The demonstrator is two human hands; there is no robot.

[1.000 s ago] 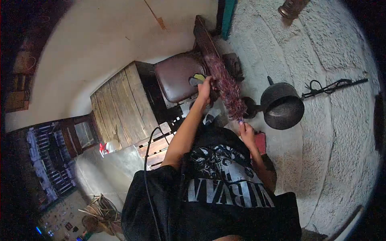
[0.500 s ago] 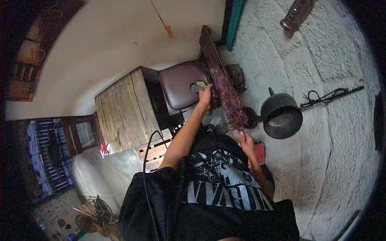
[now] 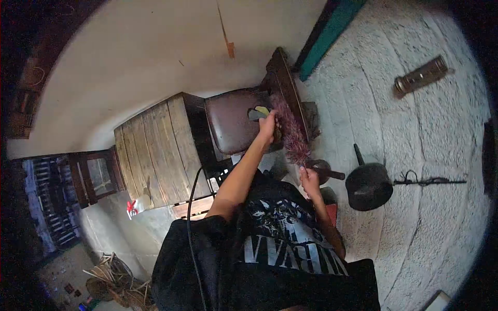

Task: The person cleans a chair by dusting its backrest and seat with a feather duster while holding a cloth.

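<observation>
My left hand [image 3: 267, 128] grips a grey-and-yellow object [image 3: 258, 113], possibly a sponge or cloth, over the brown padded seat [image 3: 231, 122]. Lower and to the right, my right hand [image 3: 310, 182] is closed around the handle end of a fluffy purplish duster [image 3: 294, 137]. The duster's head stretches up past my left hand, alongside a dark wooden board [image 3: 287, 83] at the seat's right side. My left fingers are partly hidden, and whether they touch the duster cannot be made out.
A wooden-topped table [image 3: 155, 150] stands left of the seat. A dark pan [image 3: 369, 186] and a lantern-like object [image 3: 423, 76] are at the rough white wall [image 3: 404, 124]. A red-topped bottle [image 3: 133, 209] is beyond the table. A black cable [image 3: 190, 228] runs down my left side.
The view has shifted, and more of the lantern-like object shows. My right hand and the duster's handle end have moved left relative to the pan. Both hands keep their holds.
</observation>
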